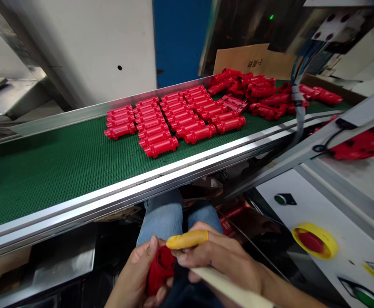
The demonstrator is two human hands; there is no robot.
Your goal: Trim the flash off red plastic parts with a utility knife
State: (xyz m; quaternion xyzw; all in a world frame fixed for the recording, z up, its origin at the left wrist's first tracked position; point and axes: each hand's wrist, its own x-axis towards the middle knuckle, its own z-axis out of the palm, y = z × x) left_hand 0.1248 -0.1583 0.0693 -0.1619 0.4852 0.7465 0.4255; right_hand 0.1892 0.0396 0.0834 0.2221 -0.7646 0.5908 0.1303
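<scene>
My left hand (pixel 134 273) is closed around a red plastic cylinder part (pixel 160 268), held over my lap below the conveyor. My right hand (pixel 219 256) grips a pale flat-handled tool (pixel 225 285) and its forefinger, covered by a yellow finger cot (pixel 187 240), rests against the red part. On the green conveyor belt (pixel 45 167) lie several neat rows of the same red parts (pixel 174 119), and a loose heap of red parts (pixel 260 92) sits farther right.
The belt's metal rail (pixel 142 188) runs across above my hands. A white control panel with a red emergency stop button (pixel 313 241) is at the right. A bundle of cables (pixel 298 102) hangs over the belt. More red parts (pixel 363 143) lie on the right.
</scene>
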